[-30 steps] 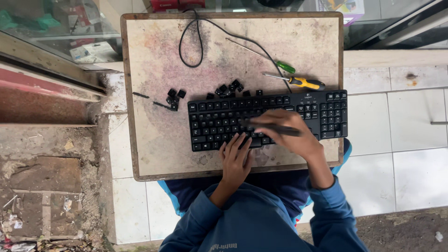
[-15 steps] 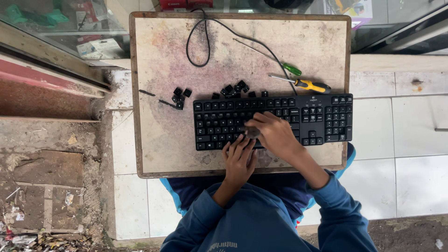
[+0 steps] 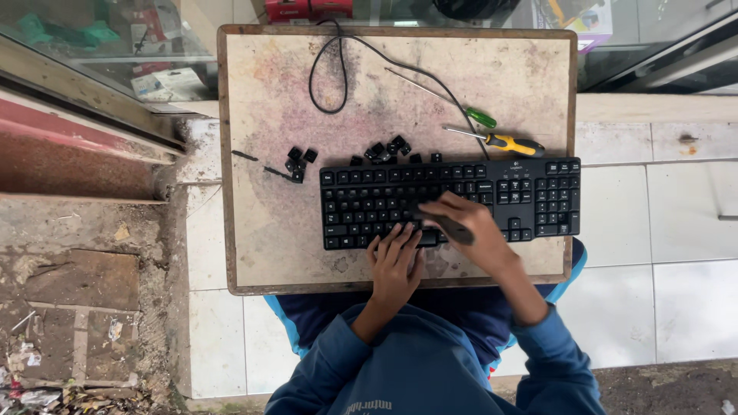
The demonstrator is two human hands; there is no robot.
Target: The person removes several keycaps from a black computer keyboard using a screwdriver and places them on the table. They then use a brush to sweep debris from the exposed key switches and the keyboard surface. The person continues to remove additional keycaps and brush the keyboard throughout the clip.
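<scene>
A black keyboard (image 3: 450, 204) lies on the near right part of a worn board (image 3: 269, 253), w/ its right end reaching the board's edge. The right hand (image 3: 469, 230) sits on the keys near the middle, fingers curled round a dark stick-like tool (image 3: 450, 227); can't tell what the tool is, as the hand hides most of it. The left hand (image 3: 396, 265) lies flat on the keyboard's near edge, fingers spread, holding nothing. It covers some bottom keys.

Just behind the keyboard is a bunch of loose black keycaps (image 3: 388, 150), & a smaller bunch (image 3: 298, 160) to the left. They're too small to tell apart. A black cable (image 3: 330, 77) loops across the far part of the board; its end is hard to follow. A yellow-handled screwdriver (image 3: 503, 142) and a green-handled one (image 3: 469, 114) lie near the keyboard's back right. The person's blue sleeves (image 3: 430, 361) fill the bottom; white tiles (image 3: 661, 230) on the right.
</scene>
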